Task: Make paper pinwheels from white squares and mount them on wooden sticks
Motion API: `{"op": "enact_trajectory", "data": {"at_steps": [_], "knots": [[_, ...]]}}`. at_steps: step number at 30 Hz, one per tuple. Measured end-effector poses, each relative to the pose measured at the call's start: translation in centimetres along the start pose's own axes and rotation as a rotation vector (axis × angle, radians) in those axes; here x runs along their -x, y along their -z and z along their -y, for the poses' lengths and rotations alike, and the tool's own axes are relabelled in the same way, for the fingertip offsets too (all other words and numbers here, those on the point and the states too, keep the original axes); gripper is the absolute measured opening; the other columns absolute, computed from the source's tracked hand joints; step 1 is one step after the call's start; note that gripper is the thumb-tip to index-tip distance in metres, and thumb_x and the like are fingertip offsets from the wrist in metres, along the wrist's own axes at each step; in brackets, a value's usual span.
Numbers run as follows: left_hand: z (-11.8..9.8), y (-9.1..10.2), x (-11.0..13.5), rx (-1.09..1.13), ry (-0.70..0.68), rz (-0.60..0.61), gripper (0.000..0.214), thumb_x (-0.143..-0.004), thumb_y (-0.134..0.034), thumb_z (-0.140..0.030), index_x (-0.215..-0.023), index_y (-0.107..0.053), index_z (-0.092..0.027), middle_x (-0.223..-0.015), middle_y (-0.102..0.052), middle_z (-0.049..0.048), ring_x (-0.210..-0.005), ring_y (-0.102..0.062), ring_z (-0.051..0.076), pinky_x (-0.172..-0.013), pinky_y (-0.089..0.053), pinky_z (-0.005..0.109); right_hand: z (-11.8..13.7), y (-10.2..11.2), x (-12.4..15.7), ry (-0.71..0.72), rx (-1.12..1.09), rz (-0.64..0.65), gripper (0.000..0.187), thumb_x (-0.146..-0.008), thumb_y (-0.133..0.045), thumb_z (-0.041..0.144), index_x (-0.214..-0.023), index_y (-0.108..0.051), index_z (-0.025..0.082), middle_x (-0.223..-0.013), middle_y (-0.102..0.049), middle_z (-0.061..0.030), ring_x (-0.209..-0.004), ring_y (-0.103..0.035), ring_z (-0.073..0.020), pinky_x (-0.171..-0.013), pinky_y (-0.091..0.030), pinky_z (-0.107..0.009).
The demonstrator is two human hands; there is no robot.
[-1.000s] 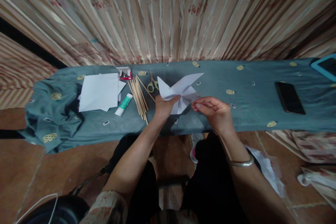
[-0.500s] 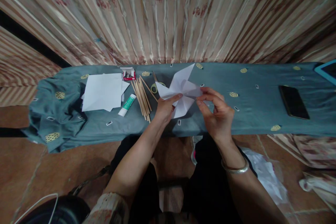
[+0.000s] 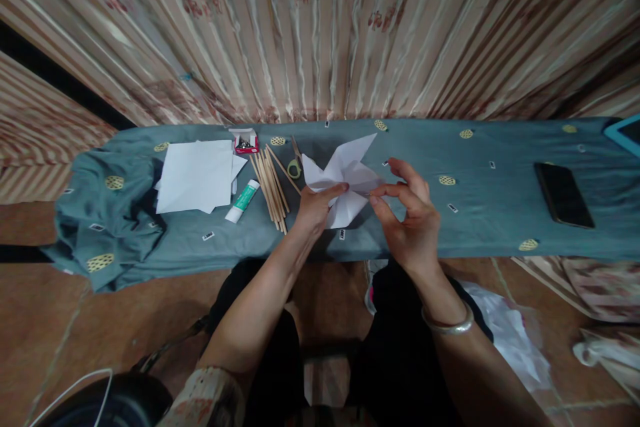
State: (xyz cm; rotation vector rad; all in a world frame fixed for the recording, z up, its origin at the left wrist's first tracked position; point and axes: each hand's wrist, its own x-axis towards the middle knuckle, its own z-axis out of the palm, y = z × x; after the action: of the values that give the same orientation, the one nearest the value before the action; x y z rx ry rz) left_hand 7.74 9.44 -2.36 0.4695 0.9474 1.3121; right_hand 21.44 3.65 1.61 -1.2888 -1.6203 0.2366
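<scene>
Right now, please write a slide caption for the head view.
Left hand holds a white paper pinwheel; right hand pinches near its edge, above patterned cloth.

Backdrop: pleated, striped curtain (image 3: 320, 33) with reddish motifs, behind a long table (image 3: 490, 227). Table cloth (image 3: 165, 260) blue-green, yellow-printed, bunched at left end. Dark bar (image 3: 65, 80) slants at upper left. Floor (image 3: 30, 313): brownish tiles, pale joints. Light dim.

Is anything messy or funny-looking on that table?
Yes, a bit: the blue-green cloth is bunched up at its left end but flatter elsewhere. The white paper stack is uneven too, with corners poking out. I see nothing spilled.
</scene>
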Motion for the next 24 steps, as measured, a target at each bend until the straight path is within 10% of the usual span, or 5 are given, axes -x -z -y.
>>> {"op": "enact_trajectory", "data": {"at_steps": [24], "knots": [[-0.2,0.5,-0.1,-0.059,-0.034,0.005,0.035,-0.04,-0.09,-0.022,-0.069,-0.073,-0.013,-0.07,-0.074,0.0026,-0.064,-0.067,0.015,-0.074,-0.053,0.031,-1.2,0.3,0.2,-0.046,0.031,0.049,0.005,-0.087,-0.062,0.025,-0.088,-0.066,0.025,-0.138,-0.056,-0.0042,-0.128,-0.052,-0.0289,-0.105,-0.043,-0.053]]}}
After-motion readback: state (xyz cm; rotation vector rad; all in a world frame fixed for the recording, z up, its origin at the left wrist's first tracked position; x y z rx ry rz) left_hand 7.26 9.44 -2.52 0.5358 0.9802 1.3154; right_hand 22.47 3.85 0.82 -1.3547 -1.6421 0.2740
